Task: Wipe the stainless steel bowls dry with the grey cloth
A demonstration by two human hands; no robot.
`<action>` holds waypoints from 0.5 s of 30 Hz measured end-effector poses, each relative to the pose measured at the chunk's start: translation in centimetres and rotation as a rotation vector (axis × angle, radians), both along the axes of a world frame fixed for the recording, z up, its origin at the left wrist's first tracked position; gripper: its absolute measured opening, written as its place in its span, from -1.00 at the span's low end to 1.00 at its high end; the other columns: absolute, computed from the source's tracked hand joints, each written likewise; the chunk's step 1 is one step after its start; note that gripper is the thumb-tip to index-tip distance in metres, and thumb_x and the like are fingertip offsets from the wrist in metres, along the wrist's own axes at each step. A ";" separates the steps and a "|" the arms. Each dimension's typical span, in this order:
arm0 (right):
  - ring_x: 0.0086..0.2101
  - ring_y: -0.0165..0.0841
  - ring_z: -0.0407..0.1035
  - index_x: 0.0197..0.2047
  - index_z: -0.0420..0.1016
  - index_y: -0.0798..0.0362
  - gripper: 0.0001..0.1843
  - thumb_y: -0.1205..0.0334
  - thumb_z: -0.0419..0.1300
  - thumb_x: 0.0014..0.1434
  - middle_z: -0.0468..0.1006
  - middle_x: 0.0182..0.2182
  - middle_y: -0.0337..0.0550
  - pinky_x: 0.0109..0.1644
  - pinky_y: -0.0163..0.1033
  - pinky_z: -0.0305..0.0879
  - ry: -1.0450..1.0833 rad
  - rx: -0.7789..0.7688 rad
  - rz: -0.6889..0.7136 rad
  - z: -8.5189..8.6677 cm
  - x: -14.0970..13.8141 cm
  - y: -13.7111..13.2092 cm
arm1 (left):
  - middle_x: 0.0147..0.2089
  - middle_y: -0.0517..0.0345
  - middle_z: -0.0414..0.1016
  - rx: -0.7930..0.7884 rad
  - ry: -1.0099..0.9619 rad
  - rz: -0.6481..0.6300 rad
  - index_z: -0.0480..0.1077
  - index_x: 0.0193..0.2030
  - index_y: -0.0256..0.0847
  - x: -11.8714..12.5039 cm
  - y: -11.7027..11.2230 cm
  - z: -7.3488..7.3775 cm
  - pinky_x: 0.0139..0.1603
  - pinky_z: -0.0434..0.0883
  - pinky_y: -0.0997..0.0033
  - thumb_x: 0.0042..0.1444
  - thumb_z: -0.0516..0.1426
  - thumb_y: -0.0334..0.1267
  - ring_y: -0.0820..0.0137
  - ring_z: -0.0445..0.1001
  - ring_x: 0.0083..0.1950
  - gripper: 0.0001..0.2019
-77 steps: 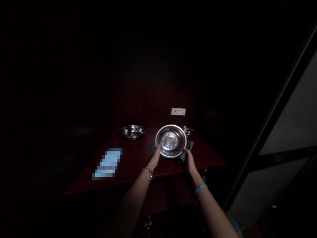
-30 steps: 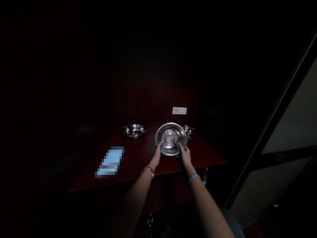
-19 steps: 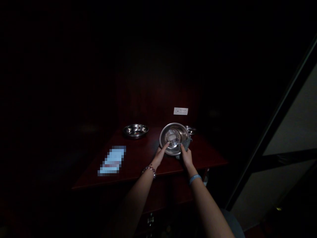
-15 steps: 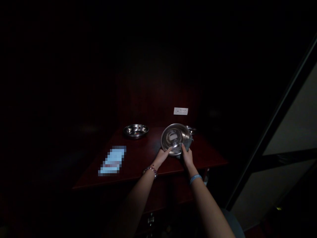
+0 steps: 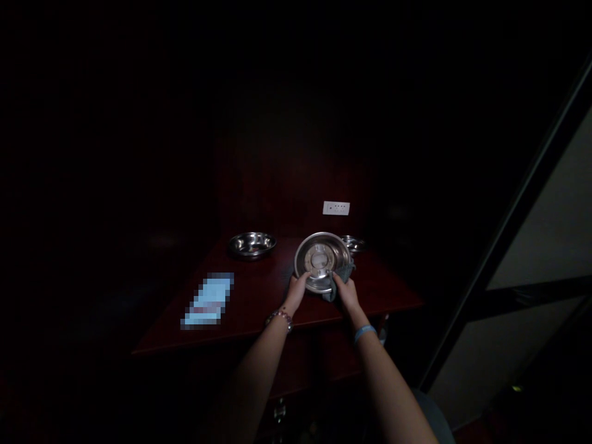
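On the table (image 5: 259, 290), a dish (image 5: 252, 245) lies left of the held bowl (image 5: 319, 260).

Tilted metal bowl (image 5: 320, 259) between left hand (image 5: 295, 295) and right hand (image 5: 346, 295), gray cloth (image 5: 342, 274) in the right one

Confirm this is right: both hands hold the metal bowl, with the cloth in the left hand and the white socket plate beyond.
Not quite: the head view shows the cloth in the right hand, not the left hand. Both hands do hold the metal bowl, and the white socket plate is beyond.
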State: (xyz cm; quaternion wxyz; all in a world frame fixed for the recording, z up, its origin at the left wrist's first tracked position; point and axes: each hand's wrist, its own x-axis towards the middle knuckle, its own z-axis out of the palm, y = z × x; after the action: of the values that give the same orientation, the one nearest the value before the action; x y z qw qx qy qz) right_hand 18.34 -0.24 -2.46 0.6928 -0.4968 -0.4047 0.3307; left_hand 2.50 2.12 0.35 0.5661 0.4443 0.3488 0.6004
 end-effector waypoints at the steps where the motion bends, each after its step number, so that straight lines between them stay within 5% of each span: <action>1: -0.26 -0.21 0.56 -0.24 0.64 0.14 -0.48 -0.14 0.35 -0.09 0.70 -0.34 -0.06 -0.12 -0.19 0.44 0.006 0.007 -0.001 0.0 0.0 0.0 | -0.06 -0.11 0.67 -0.012 -0.001 0.020 0.58 -0.09 -0.31 0.0 -0.1 0.1 0.38 0.27 0.00 0.06 0.30 -0.28 0.07 0.52 0.20 -0.74; 8: -0.24 -0.21 0.57 -0.18 0.61 0.16 -0.49 -0.08 0.34 -0.07 0.70 -0.26 -0.04 -0.06 -0.17 0.45 0.111 0.057 -0.048 -0.3 0.2 0.1 | 0.19 -0.09 0.56 0.202 0.043 -0.090 0.48 0.15 -0.22 0.5 -0.6 -0.2 0.44 0.19 0.11 0.04 0.35 -0.22 0.15 0.42 0.33 -0.50; 12: -0.22 -0.19 0.58 -0.19 0.62 0.16 -0.49 -0.10 0.34 -0.07 0.70 -0.27 -0.03 -0.06 -0.15 0.45 0.107 0.049 -0.043 -0.4 0.3 0.1 | 0.17 -0.06 0.58 0.277 0.165 -0.288 0.54 0.04 -0.21 0.9 -0.7 -0.8 0.43 0.22 0.07 -0.06 0.40 -0.29 0.14 0.49 0.25 -0.54; 15: -0.20 -0.17 0.57 -0.21 0.63 0.16 -0.49 -0.11 0.34 -0.07 0.71 -0.25 -0.02 -0.04 -0.14 0.45 0.081 0.053 -0.060 -0.3 0.2 0.0 | 0.12 -0.02 0.61 0.248 0.193 -0.255 0.59 -0.07 -0.17 0.9 -0.7 -0.9 0.44 0.18 0.09 -0.06 0.38 -0.34 0.15 0.50 0.24 -0.65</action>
State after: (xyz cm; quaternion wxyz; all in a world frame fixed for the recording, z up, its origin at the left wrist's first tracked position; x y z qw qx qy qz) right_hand 18.57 -0.22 -2.77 0.7310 -0.4766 -0.3699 0.3188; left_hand 3.43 1.44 -0.53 0.5425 0.6067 0.2655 0.5169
